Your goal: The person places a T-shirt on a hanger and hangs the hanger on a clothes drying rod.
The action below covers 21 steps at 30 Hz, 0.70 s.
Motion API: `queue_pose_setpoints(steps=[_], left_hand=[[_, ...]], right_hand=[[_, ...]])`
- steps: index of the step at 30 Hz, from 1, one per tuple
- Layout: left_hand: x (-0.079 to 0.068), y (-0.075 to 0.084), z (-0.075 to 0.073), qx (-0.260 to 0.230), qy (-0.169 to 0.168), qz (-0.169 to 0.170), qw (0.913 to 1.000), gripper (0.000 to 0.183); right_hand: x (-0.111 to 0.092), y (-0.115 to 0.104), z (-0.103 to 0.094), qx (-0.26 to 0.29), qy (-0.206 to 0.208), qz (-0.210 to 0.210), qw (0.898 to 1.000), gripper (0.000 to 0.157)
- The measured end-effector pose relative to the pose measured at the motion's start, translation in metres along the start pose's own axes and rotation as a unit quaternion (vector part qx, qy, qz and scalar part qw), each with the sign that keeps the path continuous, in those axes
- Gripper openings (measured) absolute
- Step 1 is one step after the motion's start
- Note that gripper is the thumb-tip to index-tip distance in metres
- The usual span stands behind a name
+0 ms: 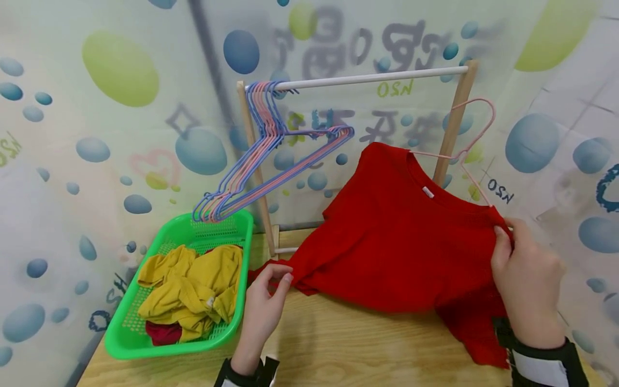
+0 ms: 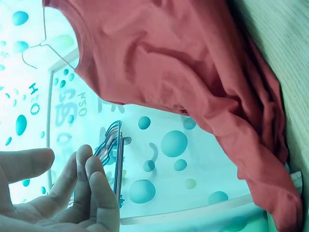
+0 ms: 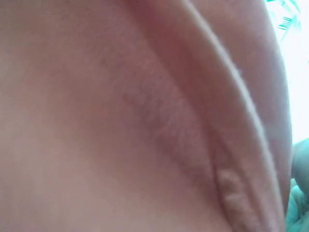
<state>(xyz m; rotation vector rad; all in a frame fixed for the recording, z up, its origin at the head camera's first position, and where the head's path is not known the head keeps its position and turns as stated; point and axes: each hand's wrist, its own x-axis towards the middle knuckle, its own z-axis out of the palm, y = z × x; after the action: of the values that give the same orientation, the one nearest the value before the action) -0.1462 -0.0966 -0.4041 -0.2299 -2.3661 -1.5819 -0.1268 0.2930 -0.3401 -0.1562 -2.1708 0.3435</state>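
A red long-sleeved shirt [image 1: 387, 242] hangs over the tabletop with a pink hanger [image 1: 466, 153] through its neck opening. The hanger's hook sticks up beside the rack's right post, off the rail. My right hand [image 1: 529, 279] pinches the shirt at its right-hand shoulder, by the hanger's end. In the right wrist view, red cloth [image 3: 120, 121] fills most of the picture. My left hand [image 1: 266, 306] is by the other sleeve [image 2: 241, 145], thumb and fingertips apart with nothing between them. Part of the hanger is hidden inside the shirt.
A rack with a white rail [image 1: 377, 79] and wooden posts stands behind the shirt. Several blue and pink hangers [image 1: 271, 140] hang at its left end. Below them, a green basket [image 1: 113, 338] on the wooden table [image 1: 338, 349] contains yellow [image 1: 193, 285] and dark red clothing [image 1: 163, 333].
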Motion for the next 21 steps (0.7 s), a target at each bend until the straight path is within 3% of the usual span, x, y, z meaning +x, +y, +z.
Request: queue_pose_setpoints(steps=[9, 15, 21], left_hand=[[0.000, -0.002, 0.000, -0.008, 0.002, -0.009, 0.9999, 0.011], [0.001, -0.007, 0.002, -0.009, 0.002, -0.009, 0.9999, 0.014], [0.004, -0.013, 0.004, -0.004, 0.002, -0.024, 0.9997, 0.013]], right_hand=[[0.027, 0.008, 0.006, -0.009, 0.045, 0.000, 0.999, 0.034], [0.049, 0.008, 0.005, -0.043, 0.056, -0.002, 0.997, 0.039], [0.075, 0.002, 0.003, -0.065, 0.062, -0.036, 0.995, 0.038]])
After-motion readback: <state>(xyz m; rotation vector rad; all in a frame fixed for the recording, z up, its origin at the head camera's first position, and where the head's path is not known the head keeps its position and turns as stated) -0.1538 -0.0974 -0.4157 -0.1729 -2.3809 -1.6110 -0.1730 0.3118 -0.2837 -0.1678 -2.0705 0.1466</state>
